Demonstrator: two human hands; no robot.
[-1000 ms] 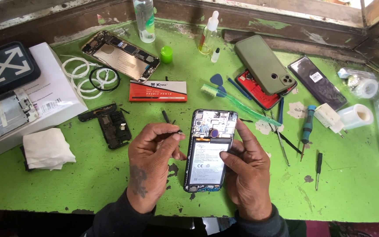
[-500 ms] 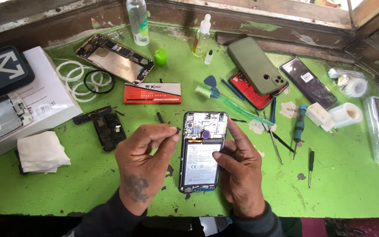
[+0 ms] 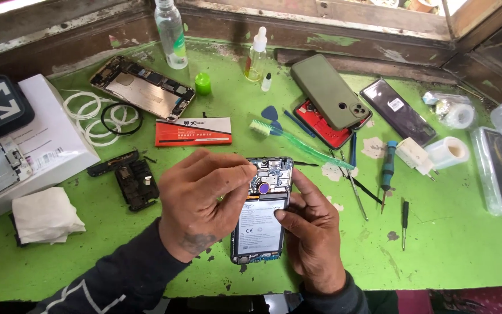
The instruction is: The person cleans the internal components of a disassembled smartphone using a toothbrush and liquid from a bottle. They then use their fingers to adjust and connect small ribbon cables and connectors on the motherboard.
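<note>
Green tabletop, chipped paint; your opened phone lies flat on it, back cover off, near-centre. Long axis runs near-to-far w/ slight tilt, board end pointing far, battery toward you. Bottom edge sits close to the near table edge.

Room: bare green to the near right & near left of the hands. Far side is crowded: red-and-white box just beyond, green toothbrush far-right of the phone top, tweezers & blue screwdriver to the right. Black phone part lies left, white cloth further left.

Left hand: fingers pinched narrow, tips at the phone's top-left corner over the board; can't tell if sth small is held in the pinch. Palm hangs over the phone's left side.

Right hand: partly curled, gripping the phone's right edge, thumb pressed on the battery face, index finger laid along the upper right side.
</note>
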